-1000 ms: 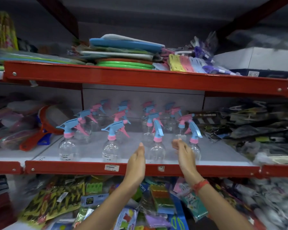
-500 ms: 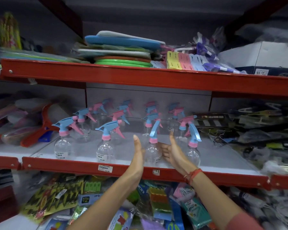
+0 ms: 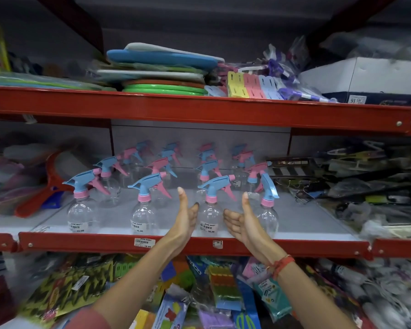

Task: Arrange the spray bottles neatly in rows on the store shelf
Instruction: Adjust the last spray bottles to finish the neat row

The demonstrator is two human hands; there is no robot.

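Observation:
Clear spray bottles with blue and pink trigger heads stand in rows on the grey middle shelf [image 3: 294, 224]. Along the front edge stand several of them: one at the left [image 3: 81, 210], a second [image 3: 144, 214], a third [image 3: 210, 217] and a fourth [image 3: 268, 212] whose nozzle points toward me. My left hand [image 3: 185, 217] and my right hand [image 3: 242, 222] flank the third bottle, palms facing each other, fingers apart, close to its sides. Neither hand grips it. More bottles fill the rows behind.
A red shelf rail [image 3: 81, 243] with a price tag [image 3: 144, 242] runs along the front. Flat plastic boards and clips [image 3: 161, 74] lie on the upper shelf. An orange racket-like item [image 3: 52, 184] sits left, packaged hardware [image 3: 365, 186] right, packets [image 3: 223, 290] below.
The third front bottle's nozzle has turned from facing me to pointing left like its neighbours. Both hands have spread slightly away from it.

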